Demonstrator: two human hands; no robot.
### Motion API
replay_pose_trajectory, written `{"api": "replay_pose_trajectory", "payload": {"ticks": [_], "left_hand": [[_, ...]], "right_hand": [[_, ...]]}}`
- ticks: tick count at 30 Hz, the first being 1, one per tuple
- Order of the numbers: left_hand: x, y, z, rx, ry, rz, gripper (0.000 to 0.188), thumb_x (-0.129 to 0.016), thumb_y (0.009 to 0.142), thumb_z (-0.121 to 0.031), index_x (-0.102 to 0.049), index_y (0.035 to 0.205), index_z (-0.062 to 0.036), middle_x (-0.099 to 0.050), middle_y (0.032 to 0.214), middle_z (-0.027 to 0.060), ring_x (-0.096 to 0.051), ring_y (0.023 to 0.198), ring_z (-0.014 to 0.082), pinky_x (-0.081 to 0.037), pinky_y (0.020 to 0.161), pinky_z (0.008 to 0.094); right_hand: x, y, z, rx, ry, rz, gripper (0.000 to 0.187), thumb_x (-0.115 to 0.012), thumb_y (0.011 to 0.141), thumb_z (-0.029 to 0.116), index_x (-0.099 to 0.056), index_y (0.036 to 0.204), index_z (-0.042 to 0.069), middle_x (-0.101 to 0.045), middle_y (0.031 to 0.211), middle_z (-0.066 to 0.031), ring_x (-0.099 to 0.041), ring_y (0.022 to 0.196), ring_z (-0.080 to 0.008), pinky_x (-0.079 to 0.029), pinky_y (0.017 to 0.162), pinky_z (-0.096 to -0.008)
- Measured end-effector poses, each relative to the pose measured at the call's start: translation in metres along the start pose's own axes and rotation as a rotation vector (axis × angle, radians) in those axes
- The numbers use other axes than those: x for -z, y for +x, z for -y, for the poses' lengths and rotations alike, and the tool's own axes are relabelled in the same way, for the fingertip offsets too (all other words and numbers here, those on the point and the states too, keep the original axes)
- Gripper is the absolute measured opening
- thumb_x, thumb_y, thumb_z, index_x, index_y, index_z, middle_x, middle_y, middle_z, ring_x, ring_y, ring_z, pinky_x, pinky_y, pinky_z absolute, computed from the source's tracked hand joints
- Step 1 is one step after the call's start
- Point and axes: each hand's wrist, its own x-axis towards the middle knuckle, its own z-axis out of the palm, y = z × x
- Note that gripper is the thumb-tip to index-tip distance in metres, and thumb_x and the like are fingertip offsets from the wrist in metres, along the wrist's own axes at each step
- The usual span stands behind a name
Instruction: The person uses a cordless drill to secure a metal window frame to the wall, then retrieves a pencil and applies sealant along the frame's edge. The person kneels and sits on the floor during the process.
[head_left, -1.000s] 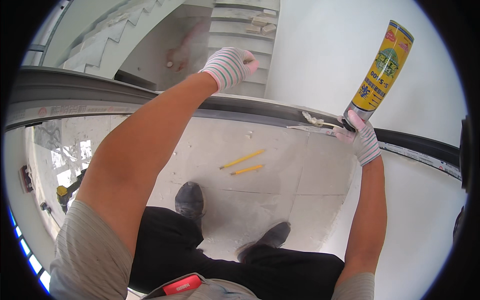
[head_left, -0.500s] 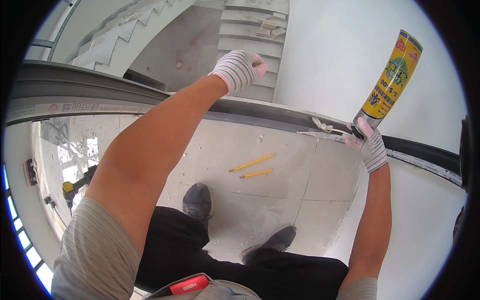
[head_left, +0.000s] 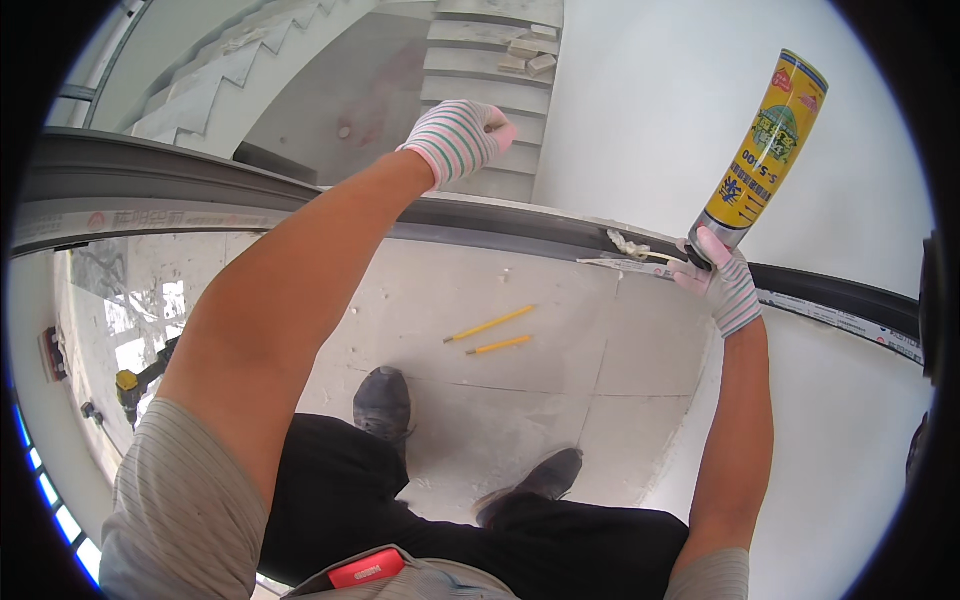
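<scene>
My right hand [head_left: 722,277], in a pink-and-white glove with green stripes, grips an upside-down yellow foam spray can [head_left: 765,140] by its nozzle end. A pale, thin tube runs left from the nozzle along the dark metal frame [head_left: 480,217]. Whitish foam [head_left: 627,243] sits on the frame near the tube's end. My left hand [head_left: 460,145], gloved alike, is over the far side of the frame with its fingers curled closed. Anything inside those fingers is hidden.
Two yellow sticks [head_left: 490,323] lie on the dusty tiled floor [head_left: 640,345] before my shoes. A yellow-and-black power drill [head_left: 140,380] stands at the left. Beyond the frame are stairs [head_left: 485,65] with several light blocks [head_left: 530,50]. A white wall [head_left: 640,100] rises at the right.
The whole view has shifted slightly, so everything appears a little farther left. Both hands keep about the same places along the frame, and the can stays in my right hand.
</scene>
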Motion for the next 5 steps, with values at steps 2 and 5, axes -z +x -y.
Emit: {"api": "replay_pose_trajectory", "payload": {"ticks": [2,5], "left_hand": [[0.0003,0.0004,-0.0016,-0.011,0.025,-0.003,0.036,-0.06,0.096,-0.038,-0.074,0.111,-0.0076,-0.074,0.089,0.01,-0.066,0.081,0.0213,-0.053,0.082,0.0336],[-0.0014,0.0034,0.0027,-0.037,0.031,-0.001,0.038,-0.061,0.096,-0.04,-0.074,0.113,-0.0081,-0.075,0.092,0.0112,-0.067,0.083,0.0212,-0.053,0.083,0.0344]], "right_hand": [[0.0024,0.0007,-0.0009,-0.007,-0.002,-0.003,0.058,-0.079,0.084,0.046,-0.059,0.125,0.011,-0.067,0.111,-0.0075,-0.074,0.086,-0.0256,-0.064,0.072,-0.0334],[0.0028,0.0024,-0.0015,-0.016,-0.005,-0.006,0.059,-0.08,0.084,0.045,-0.058,0.126,0.011,-0.068,0.112,-0.0071,-0.074,0.087,-0.0269,-0.064,0.072,-0.0345]]}}
